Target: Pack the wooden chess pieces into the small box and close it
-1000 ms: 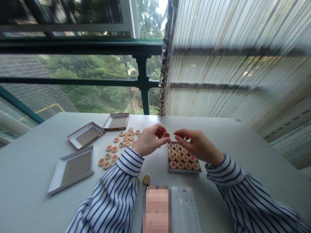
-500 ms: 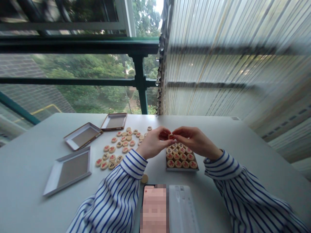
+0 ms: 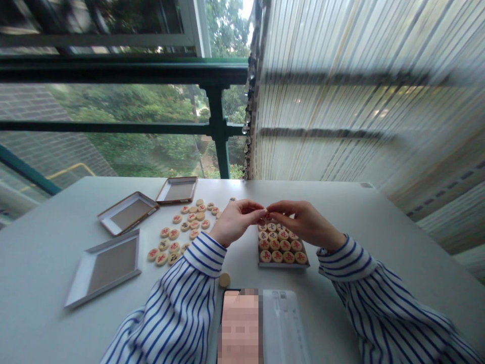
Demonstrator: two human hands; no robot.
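Observation:
My left hand (image 3: pixel 235 221) and my right hand (image 3: pixel 301 222) meet above the far edge of a shallow box (image 3: pixel 284 265). Between their fingertips is a small round Chinese chess piece (image 3: pixel 267 214), mostly covered by fingers, a little red showing. Both hands are closed in a pinch on it. Rows of wooden chess pieces (image 3: pixel 277 256) lie face up in the box, with red characters in the near rows and black ones farther back; the far rows are partly hidden by my right hand. Loose chess pieces (image 3: pixel 195 224) are scattered left of my left hand, some under its line of sight.
Three shallow trays, a grey-white one (image 3: pixel 108 265) and two brown-rimmed ones (image 3: pixel 129 212) (image 3: pixel 177 190), lie on the white table's left side. One blank-faced piece (image 3: pixel 225 279) sits near a phone (image 3: pixel 240 323) and a pale translucent case (image 3: pixel 284 323). A string curtain (image 3: pixel 322 101) hangs behind.
The chess piece between my fingertips has turned, and less of its red-marked face shows. My hands have shifted slightly; the boxed and loose pieces stay in place.

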